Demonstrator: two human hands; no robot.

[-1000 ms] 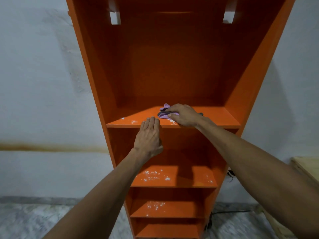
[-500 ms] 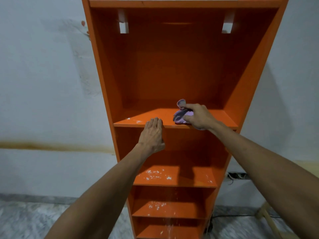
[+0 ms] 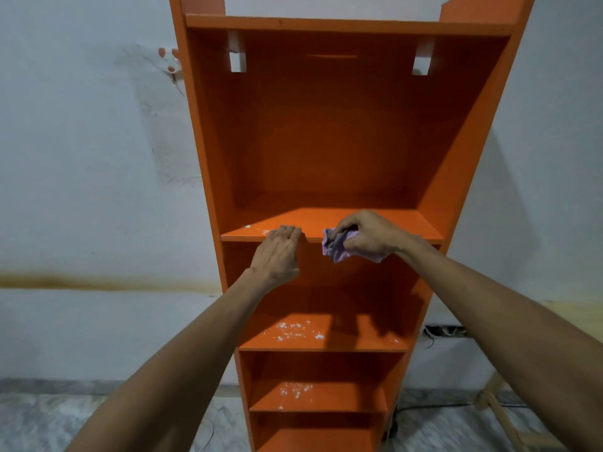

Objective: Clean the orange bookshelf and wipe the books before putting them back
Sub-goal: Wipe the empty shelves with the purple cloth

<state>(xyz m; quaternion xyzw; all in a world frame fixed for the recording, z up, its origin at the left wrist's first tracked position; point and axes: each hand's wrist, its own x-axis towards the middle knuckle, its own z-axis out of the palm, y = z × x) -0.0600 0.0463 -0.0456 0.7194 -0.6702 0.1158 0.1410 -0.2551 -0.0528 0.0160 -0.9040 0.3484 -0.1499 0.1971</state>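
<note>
The tall orange bookshelf [image 3: 326, 132] stands against a pale wall, and no books show on it. My right hand [image 3: 372, 234] grips a bunched purple cloth [image 3: 336, 246] at the front edge of the upper shelf board [image 3: 385, 223]. My left hand [image 3: 277, 252] rests flat against that same front edge, fingers straight, just left of the cloth. White crumbs lie at the left of this board and on the two shelves below [image 3: 293, 331].
A pale wall with a brown stain line [image 3: 98, 282] is behind the shelf. Marbled floor [image 3: 49, 419] lies below. A cable and socket [image 3: 443, 331] sit low on the right, with a wooden frame [image 3: 502, 412] at the bottom right.
My right hand has drawn the cloth from the middle of the board out to its front edge. The view has pulled back and up, showing the shelf's top. My left hand has stayed put.
</note>
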